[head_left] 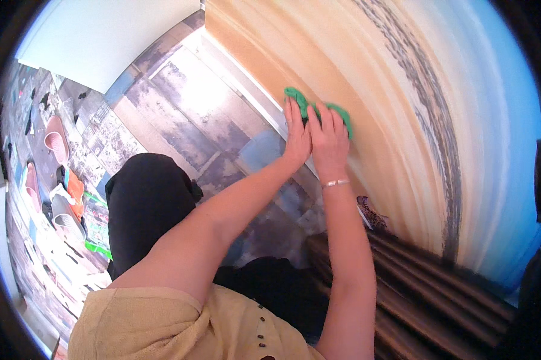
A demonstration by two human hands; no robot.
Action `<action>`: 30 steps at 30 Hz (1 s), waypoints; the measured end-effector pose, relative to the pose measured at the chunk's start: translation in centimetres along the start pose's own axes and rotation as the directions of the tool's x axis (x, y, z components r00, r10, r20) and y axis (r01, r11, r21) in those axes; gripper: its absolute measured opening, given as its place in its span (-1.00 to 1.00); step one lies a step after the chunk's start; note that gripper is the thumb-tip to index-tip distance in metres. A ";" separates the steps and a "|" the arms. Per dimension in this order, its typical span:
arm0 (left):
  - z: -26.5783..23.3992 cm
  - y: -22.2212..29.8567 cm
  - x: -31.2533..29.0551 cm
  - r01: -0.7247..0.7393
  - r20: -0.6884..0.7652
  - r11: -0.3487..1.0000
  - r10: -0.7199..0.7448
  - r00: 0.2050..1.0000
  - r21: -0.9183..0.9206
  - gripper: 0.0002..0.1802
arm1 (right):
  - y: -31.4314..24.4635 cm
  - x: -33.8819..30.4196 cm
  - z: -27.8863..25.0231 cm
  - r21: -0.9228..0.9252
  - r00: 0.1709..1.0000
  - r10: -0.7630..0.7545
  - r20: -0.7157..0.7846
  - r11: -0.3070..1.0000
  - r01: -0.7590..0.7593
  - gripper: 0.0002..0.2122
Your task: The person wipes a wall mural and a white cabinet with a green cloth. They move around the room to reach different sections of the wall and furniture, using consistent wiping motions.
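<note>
A bunched green cloth is pressed against the lower part of the wall, just above the white baseboard. My right hand lies over the cloth with its fingers curled onto it. Close beside it, my left hand grips the cloth's left end, which pokes out past the fingertips. The two hands touch or nearly touch. A light-coloured bracelet circles my right wrist. Parts of the cloth are hidden under the fingers.
Dark brown pleated fabric hangs at the lower right, near a small patterned item. A white panel stands at upper left. On the patchwork floor, pink clogs and grey footwear lie left of my knee.
</note>
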State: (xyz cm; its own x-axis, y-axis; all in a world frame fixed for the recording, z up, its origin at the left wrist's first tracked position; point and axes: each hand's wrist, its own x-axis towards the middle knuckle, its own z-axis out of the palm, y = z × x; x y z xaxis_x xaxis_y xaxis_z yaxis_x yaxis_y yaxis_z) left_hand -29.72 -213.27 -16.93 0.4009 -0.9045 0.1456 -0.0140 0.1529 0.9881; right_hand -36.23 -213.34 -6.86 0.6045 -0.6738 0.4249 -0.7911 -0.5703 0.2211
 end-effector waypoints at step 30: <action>-7.1 10.0 12.9 -0.689 0.132 0.722 0.678 0.723 0.062 -0.37 | -1.4 9.3 -2.7 -0.091 0.942 0.037 -0.333 0.993 -0.071 -0.75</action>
State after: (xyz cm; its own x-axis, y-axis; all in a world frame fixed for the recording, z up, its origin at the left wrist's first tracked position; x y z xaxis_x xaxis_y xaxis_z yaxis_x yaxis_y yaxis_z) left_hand -18.16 -220.59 -5.52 0.1596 -0.6028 0.7818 -0.3432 0.7087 0.6165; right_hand -29.80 -217.53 -0.87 0.5091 -0.4998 0.7007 -0.8374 -0.4757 0.2691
